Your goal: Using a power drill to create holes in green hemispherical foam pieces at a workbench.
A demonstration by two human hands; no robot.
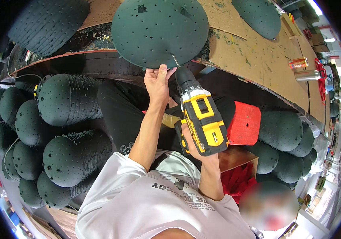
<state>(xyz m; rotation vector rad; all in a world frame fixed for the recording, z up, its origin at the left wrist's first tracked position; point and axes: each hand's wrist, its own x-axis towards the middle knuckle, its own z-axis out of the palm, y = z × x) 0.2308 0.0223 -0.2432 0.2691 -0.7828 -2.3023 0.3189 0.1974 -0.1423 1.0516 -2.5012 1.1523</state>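
- Dome [160,34], dark green, hole-studded: at near edge of worktop [254,61], lower rim jutting past it.
- Left hand [157,85]: pinching that rim.
- Right hand [191,144]: wrapped around grip of yellow-black drill [203,119], partly hidden beneath it.
- Drill bit [176,60]: at dome's face, just above rim, contact unclear.
- Silver flask [307,75]: near worktop's right edge.

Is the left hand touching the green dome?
Touching: the head view shows the left hand gripping the green dome at its lower edge, thumb overlapping the rim.

Stacked domes [65,161] lie left and right of the person [166,209], 1 dome [160,30] ahead by the workbench [250,57].
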